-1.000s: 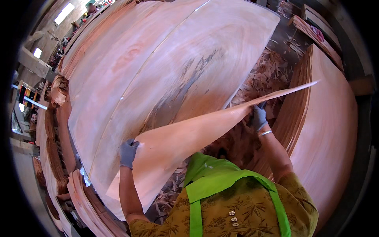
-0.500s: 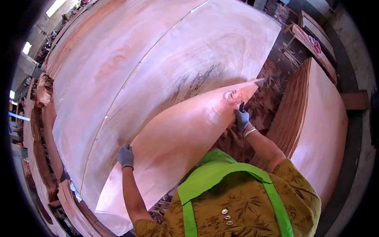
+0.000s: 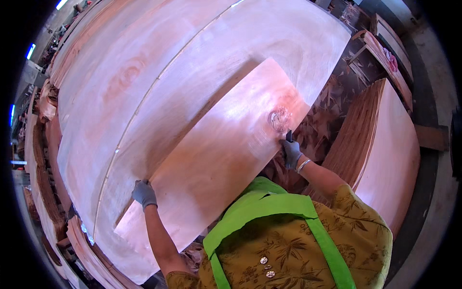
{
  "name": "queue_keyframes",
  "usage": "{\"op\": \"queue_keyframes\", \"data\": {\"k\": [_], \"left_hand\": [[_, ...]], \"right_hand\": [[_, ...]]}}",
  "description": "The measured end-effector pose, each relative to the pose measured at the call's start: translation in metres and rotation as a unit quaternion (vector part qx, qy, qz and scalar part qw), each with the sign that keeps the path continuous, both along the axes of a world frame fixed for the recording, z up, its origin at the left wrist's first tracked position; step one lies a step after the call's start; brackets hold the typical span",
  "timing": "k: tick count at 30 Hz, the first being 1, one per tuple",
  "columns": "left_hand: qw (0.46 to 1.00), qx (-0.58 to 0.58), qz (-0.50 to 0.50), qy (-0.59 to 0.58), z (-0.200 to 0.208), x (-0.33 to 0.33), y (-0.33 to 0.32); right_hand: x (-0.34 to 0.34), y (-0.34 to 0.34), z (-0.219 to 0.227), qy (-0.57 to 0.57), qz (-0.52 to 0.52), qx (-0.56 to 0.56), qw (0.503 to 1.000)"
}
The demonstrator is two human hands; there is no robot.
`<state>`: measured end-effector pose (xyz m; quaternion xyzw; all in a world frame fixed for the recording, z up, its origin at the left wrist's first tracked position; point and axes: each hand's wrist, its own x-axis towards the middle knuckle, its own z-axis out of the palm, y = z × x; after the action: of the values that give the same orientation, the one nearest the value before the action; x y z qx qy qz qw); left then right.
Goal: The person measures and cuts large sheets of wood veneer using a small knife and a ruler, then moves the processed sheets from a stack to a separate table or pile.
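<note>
A long pale-pink wood veneer sheet point(image 3: 207, 159) with a round knot lies slantwise over a larger veneer sheet point(image 3: 192, 91). My left hand point(image 3: 144, 193), in a grey glove, is closed on the far edge of the smaller sheet, toward its left end. At the near edge, just below the knot, my right hand point(image 3: 291, 153) is closed, gloved in grey too. A short dark tool point(image 3: 289, 135) sticks up from the right fist; its kind is hidden. The right fingers seem to grip the sheet's edge together with the tool.
At the right stands a thick stack of veneer sheets point(image 3: 390, 159). Veneer scraps point(image 3: 322, 125) litter the floor between it and the work surface. A pale seam strip point(image 3: 154, 84) crosses the large sheet. More veneer piles point(image 3: 48, 178) line the left side.
The smaller veneer sheet, curled over at its far edge before, now lies flatter with its far right corner spread out. My left hand has shifted slightly left, and the right slightly nearer.
</note>
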<state>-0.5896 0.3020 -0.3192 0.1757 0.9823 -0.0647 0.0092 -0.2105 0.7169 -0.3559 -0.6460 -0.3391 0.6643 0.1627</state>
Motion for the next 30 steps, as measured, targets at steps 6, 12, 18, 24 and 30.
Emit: {"op": "queue_keyframes", "data": {"k": [6,12,18,24,30], "left_hand": [[0.99,0.042,-0.024,0.134,-0.031,-0.008,-0.013],[0.955,0.25,-0.069,0.145,-0.025,0.106,0.059],[0.964,0.177,0.162,0.117,-0.049,0.201,0.001],[0.967,0.108,0.201,0.11,-0.066,0.207,-0.021],[0.978,0.169,0.103,0.07,-0.064,0.208,0.003]], "right_hand": [[-0.006,0.007,-0.015,0.01,0.059,-0.017,0.998],[0.024,0.005,-0.022,0.241,0.138,-0.119,0.953],[0.036,0.006,-0.017,0.086,0.168,-0.011,0.982],[0.043,0.028,-0.059,0.076,0.133,-0.033,0.988],[0.048,0.083,-0.08,0.071,0.083,0.025,0.994]]}}
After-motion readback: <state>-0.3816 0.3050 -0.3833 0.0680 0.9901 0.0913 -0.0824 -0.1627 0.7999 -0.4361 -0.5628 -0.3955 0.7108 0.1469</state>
